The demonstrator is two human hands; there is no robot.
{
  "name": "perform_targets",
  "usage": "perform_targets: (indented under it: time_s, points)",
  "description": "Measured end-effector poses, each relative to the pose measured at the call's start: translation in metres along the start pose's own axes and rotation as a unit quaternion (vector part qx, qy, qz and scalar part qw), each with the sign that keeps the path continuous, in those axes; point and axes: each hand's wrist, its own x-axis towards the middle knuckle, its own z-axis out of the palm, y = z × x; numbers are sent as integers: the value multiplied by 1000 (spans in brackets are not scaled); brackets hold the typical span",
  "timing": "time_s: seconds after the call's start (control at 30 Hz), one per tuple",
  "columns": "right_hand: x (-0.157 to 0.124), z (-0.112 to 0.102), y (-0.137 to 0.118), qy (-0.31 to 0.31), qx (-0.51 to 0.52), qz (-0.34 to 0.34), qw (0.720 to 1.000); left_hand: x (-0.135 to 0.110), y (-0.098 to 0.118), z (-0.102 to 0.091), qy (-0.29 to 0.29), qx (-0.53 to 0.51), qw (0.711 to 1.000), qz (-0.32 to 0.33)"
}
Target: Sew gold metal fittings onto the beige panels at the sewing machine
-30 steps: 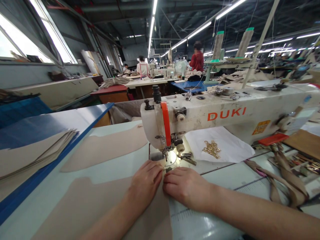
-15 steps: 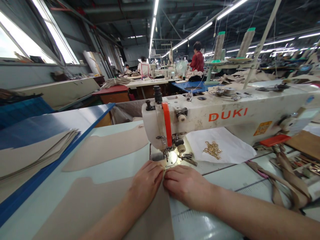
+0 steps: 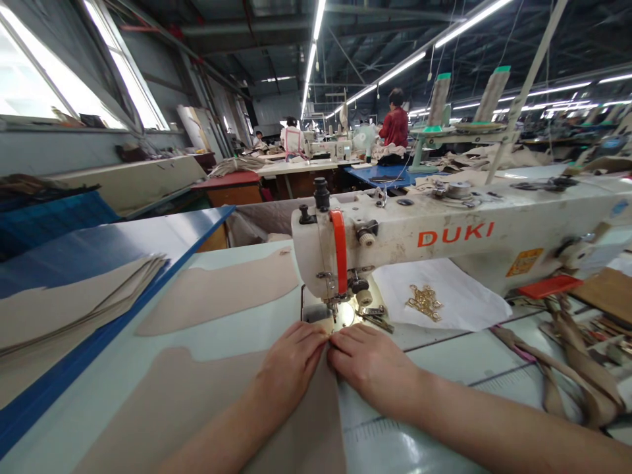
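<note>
Just in front of the presser foot [image 3: 334,307] of a white sewing machine [image 3: 390,230], my two hands meet over a large beige fabric panel [image 3: 197,401]. My left hand [image 3: 291,361] has its fingers pinched on the panel near its right edge. Against it, my right hand [image 3: 365,361] is closed with bent fingers at the same edge. The fingertips cover the small spot they hold. A second beige panel [image 3: 222,289] lies flat to the left of the machine head.
Gold-coloured metal hardware [image 3: 423,303] lies on a white sheet [image 3: 464,309] under the machine arm. Stacked fabric panels [image 3: 83,296] rest on a blue-edged table [image 3: 197,230] at left. Fabric strips [image 3: 577,368] hang at right. Two thread cones [image 3: 438,102] stand behind; people work farther back.
The view has shifted slightly, so the surroundings sit a little lower and farther right. Both hands stay together at the fabric edge by the presser foot, with hardly any visible movement.
</note>
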Motion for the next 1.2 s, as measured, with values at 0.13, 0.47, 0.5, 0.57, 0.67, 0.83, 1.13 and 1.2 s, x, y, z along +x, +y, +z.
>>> perform_targets:
  time_s: [0.13, 0.47, 0.5, 0.57, 0.67, 0.83, 1.13, 1.2]
  points:
    - [0, 1, -1, -2, -6, -7, 1000, -4, 0, -3, 1, 1, 1000, -4]
    - [4, -3, 11, -22, -38, -24, 999, 7, -4, 4, 3, 9, 1000, 4]
    - [5, -3, 13, -23, -41, -25, 999, 9, -5, 5, 1, 9, 1000, 2]
    - [6, -3, 18, -27, -45, -20, 998, 12, -7, 8, -5, 10, 1000, -3]
    - [6, -1, 22, -30, -38, -10, 999, 17, -10, 10, -20, 11, 1000, -7]
    - [6, 1, 26, -31, -13, 11, 999, 22, -14, 14, -11, 16, 1000, -1]
    - [9, 0, 30, -51, -20, 24, 998, 26, -21, 15, -16, 5, 1000, -8]
    - [9, 1, 30, -48, -26, 23, 998, 26, -21, 15, -15, 3, 1000, -4]
